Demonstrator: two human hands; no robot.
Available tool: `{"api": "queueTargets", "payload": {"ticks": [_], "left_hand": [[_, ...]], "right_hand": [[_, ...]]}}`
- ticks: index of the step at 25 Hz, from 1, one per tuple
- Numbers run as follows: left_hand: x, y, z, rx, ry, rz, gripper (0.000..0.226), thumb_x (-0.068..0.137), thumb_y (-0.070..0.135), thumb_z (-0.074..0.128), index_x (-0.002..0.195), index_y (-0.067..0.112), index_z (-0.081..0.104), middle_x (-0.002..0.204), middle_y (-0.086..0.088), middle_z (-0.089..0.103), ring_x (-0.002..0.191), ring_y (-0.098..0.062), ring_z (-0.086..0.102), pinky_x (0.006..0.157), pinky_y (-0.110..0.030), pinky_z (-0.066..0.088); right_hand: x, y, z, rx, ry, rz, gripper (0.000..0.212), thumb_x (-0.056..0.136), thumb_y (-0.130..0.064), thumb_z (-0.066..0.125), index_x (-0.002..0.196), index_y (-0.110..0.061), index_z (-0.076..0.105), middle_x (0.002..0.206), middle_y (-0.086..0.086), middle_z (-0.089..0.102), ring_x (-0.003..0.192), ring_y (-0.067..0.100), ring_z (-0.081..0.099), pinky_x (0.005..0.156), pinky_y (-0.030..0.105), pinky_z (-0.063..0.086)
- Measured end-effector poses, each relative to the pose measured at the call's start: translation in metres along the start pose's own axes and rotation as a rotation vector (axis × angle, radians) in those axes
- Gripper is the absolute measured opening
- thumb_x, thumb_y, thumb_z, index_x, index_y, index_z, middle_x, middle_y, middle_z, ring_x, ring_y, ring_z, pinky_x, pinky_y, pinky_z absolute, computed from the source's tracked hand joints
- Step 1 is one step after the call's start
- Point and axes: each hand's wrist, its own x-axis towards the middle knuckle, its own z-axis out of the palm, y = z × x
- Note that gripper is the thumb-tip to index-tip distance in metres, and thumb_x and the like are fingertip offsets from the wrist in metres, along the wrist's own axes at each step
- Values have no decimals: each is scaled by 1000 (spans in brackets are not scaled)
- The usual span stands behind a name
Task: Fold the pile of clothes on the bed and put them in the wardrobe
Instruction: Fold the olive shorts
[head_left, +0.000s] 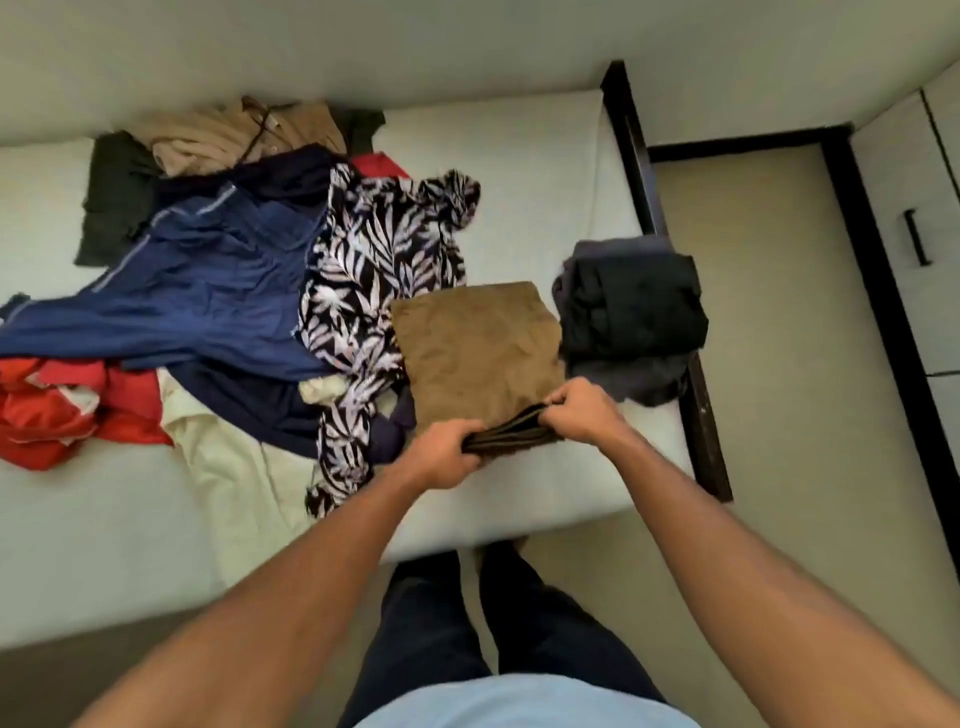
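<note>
Both grips closed on the near edge of the brown garment (478, 348). Left hand (457, 447) has its fingers curled round the bunched layers at the near-left corner. Right hand (576, 410) pinches the same edge close beside it.

Garment is folded to a rough square and lies on the bed (545, 171) toward its right end. Just right of it, a dark folded stack (634, 312) sits at the mattress edge. To the left is the unfolded pile; the leaf-print piece (374, 249) butts against the brown.

White cabinet doors (904, 218) at far right, likely the wardrobe, shut.

Risks:
- The hands sit close together, so the far corners go unsupported and the layers may slip open on lifting.
- The leaf-print cloth may drag along.
- A nudge could tip the dark stack off the bed.
</note>
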Motion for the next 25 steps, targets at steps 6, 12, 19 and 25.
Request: {"api": "queueTargets", "payload": {"ticks": [6,12,19,25], "left_hand": [[15,-30,73,-124,-111,-106,25,88,34,69,113,31,65,112,4,69,109,-22,63,92,-36,51],[113,-58,0,-222,158,-130,26,91,26,72,116,23,67,106,2,68,103,-21,64,87,-26,45],[197,-92,5,163,372,-71,39,91,20,57,130,17,61,123,-11,64,116,-32,55,101,-46,46],[157,-76,65,413,384,252,52,90,35,55,140,25,53,152,-8,45,142,-31,35,106,-53,38]], "right_hand": [[20,47,45,115,-145,222,15,77,-22,68,66,-12,69,65,1,64,69,23,62,64,30,46],[128,5,28,375,95,282,33,69,-43,71,89,-17,72,81,2,73,77,24,70,76,39,59],[207,28,62,602,237,141,13,82,-34,71,92,-27,73,95,-8,73,88,12,64,83,32,52],[127,105,124,779,490,244,43,86,-16,79,128,-21,67,115,-2,67,100,12,64,76,12,51]]}}
